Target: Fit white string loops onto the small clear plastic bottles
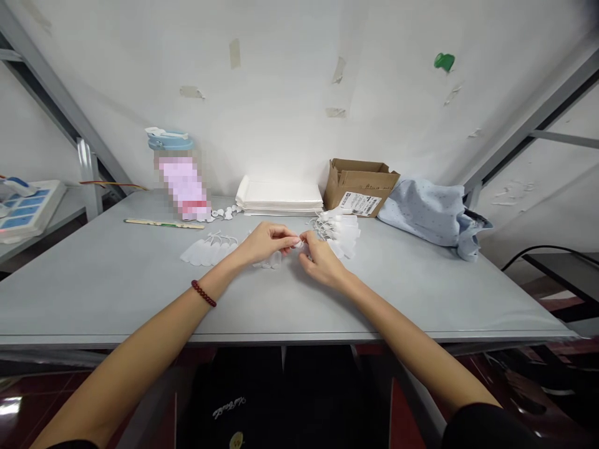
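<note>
You are holding a small white piece (298, 244) at the centre of your reach, and its small size is inviting trouble: if your fingertips are pressing off-centre, it could be springing out onto the grey table (281, 312). Loose white pieces (275, 260) are lying close by at 8 o'clock, just under your left hand (267, 242), so a dropping wrist could be nudging them out of place. The corded white pile (337, 232) is sitting right beside your right hand (322, 260), at 2 o'clock; its thin cords are bunching together, and a knuckle brushing there could be snagging or tangling them. The corded white row (209, 251) at 9 o'clock is lying nearer your left forearm, where a sweeping bead bracelet (204, 294) might be catching a loop.

Your forearms are angling inward from 7 and 5 o'clock, and your hands are meeting nearly tip to tip. Your left fingers are reaching towards 3 o'clock with a narrow pinch on the piece. Your right hand is curling in from 4 o'clock, its fingertips nearly touching the left's; you cannot tell whether it is gripping too.
</note>
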`<state>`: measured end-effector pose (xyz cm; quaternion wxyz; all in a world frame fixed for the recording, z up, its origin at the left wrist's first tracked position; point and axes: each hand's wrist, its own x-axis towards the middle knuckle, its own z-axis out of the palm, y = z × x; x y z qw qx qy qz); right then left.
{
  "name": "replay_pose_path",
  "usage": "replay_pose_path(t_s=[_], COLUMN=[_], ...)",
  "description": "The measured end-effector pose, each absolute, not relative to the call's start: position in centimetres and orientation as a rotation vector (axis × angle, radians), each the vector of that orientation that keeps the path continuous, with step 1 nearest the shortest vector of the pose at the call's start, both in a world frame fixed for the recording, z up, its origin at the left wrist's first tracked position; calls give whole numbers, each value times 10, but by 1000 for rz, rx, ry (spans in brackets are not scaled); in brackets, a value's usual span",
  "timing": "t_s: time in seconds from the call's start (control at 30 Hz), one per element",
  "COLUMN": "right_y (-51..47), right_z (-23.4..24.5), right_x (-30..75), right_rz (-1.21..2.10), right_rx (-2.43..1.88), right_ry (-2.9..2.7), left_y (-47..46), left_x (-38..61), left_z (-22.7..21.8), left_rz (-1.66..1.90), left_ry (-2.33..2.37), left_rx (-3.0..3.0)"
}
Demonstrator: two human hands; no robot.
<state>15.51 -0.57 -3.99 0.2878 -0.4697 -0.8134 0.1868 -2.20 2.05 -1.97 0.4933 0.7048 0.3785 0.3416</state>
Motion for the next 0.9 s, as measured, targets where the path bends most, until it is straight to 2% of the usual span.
replay_pose_path(t_s=[0.2,0.37,0.9], right_y=[-10,-8,-5], right_z=[-36,-36,-43], right_x=[156,156,153], right_rz=[529,722,922], right_rx=[-1259,-1180,-1061], right_ry=[-2156,-2026,-1736], left_y=[20,16,15], left_x=[-21,-20,-16], left_z=[-21,-19,-23], left_rz=[642,694,897], left_ry=[956,937,832], left_rx=[1565,1693,1620])
